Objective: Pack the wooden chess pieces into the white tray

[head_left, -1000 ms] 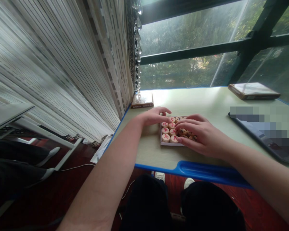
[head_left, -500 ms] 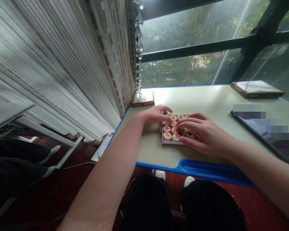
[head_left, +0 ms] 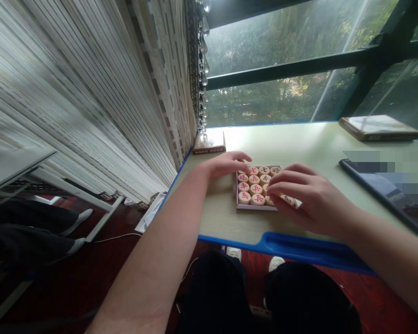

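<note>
A shallow box (head_left: 254,207) stands on the table, filled with rows of round wooden Chinese chess pieces (head_left: 256,189) marked with red characters on the left and black ones on the right. My left hand (head_left: 230,163) rests at the box's far left corner, its fingers stretched out and its thumb by the top red piece. Over the right half of the box hovers my right hand (head_left: 304,195), fingers loosely bent and thumb apart from them. It covers several black pieces; no piece shows in its grasp.
A small book-like box (head_left: 209,143) sits at the table's far left corner. Another flat box (head_left: 379,127) lies at the far right, with a dark tablet-like device (head_left: 390,204) in front of it. A blue molded tray edge (head_left: 310,250) runs along the near side; a curtain (head_left: 125,83) hangs left.
My right hand has drawn to the right and lifted slightly, uncovering more pieces in the middle and far right. My left hand stays at the far left corner. The view has shifted slightly.
</note>
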A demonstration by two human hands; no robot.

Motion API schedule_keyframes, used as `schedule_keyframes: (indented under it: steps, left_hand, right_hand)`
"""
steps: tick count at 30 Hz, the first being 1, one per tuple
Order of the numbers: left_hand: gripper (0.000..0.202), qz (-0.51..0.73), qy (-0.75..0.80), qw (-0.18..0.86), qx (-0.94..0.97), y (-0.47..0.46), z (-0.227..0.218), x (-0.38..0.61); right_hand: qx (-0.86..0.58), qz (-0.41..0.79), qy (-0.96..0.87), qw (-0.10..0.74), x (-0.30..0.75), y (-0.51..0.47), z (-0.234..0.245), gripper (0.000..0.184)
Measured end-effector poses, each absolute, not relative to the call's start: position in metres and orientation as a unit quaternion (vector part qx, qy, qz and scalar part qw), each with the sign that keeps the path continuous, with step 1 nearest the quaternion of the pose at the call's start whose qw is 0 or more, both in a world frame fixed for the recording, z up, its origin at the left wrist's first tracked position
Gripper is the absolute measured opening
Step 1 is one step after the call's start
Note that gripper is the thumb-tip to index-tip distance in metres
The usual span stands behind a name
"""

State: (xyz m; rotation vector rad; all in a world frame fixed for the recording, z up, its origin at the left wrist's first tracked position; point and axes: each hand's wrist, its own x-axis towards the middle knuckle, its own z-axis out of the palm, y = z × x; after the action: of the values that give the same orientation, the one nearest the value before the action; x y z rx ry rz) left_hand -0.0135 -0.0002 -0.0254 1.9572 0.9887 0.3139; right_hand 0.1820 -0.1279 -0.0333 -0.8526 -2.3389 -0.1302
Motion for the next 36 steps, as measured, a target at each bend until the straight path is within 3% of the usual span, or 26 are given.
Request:
schedule_keyframes:
  steps: [7, 12, 18, 23, 25, 28, 30, 36]
  left_hand:
    - [0.056, 0.057, 0.391, 0.485, 0.780, -0.007, -0.010, -0.021]
    - [0.057, 0.060, 0.386, 0.515, 0.763, -0.007, -0.010, -0.026]
    - [0.053, 0.096, 0.393, 0.517, 0.754, -0.009, -0.010, -0.025]
    - [0.048, 0.107, 0.409, 0.507, 0.751, -0.011, -0.009, -0.022]
    - [0.048, 0.110, 0.406, 0.498, 0.758, -0.010, -0.010, -0.021]
    - [0.047, 0.122, 0.406, 0.474, 0.772, -0.007, -0.013, -0.019]
    - [0.045, 0.130, 0.406, 0.462, 0.778, -0.006, -0.015, -0.018]
    - [0.046, 0.137, 0.402, 0.459, 0.781, -0.004, -0.018, -0.017]
  right_hand:
    - [-0.459, -0.098, -0.809, 0.355, 0.190, -0.110, -0.043, 0.012]
    - [-0.570, -0.021, -0.734, 0.370, 0.198, -0.095, -0.051, 0.024]
    - [-0.568, 0.302, -0.705, 0.297, 0.216, -0.102, -0.042, 0.080]
    - [-0.537, 0.279, -0.766, 0.217, 0.219, -0.114, -0.037, 0.111]
    - [-0.535, 0.254, -0.774, 0.225, 0.216, -0.113, -0.037, 0.099]
    - [-0.523, 0.219, -0.764, 0.308, 0.213, -0.106, -0.039, 0.050]
    - [-0.513, 0.180, -0.759, 0.359, 0.211, -0.100, -0.040, 0.027]
    - [-0.502, 0.159, -0.768, 0.365, 0.207, -0.089, -0.046, 0.014]
